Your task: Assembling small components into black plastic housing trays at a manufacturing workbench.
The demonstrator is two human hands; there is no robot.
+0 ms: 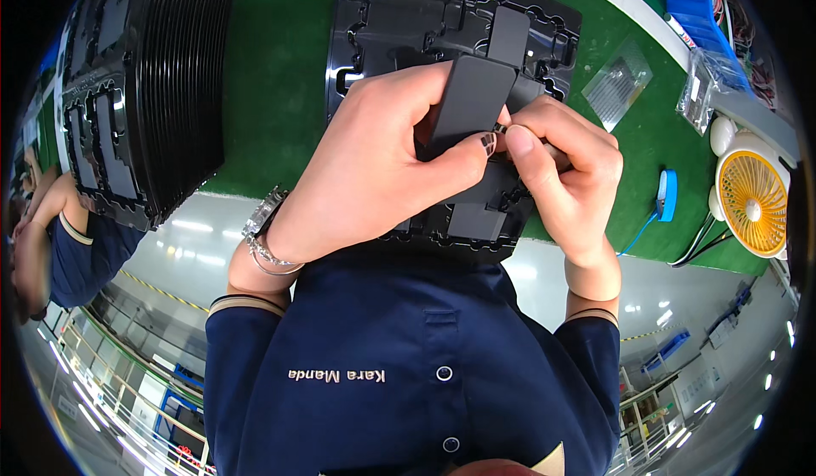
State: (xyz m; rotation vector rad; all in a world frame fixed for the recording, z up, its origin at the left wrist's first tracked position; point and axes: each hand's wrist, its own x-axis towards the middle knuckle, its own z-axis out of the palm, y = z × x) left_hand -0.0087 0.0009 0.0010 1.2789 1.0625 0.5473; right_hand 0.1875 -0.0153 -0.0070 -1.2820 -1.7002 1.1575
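Note:
My left hand is wrapped round a dark grey rectangular block, its thumb along the near end. My right hand is closed in a pinch close by the block's lower right edge. Whatever sits between those fingertips is too small or hidden to make out. Both hands are above a black moulded plastic tray with shaped pockets. A similar dark grey piece shows just beyond the block, and another grey piece lies in the tray's near part.
A tall stack of black trays stands left on the green mat. To the right are a clear plastic sheet, a clear bag, a blue strap with cord, a yellow-and-white fan and a blue bin. A co-worker's arm shows far left.

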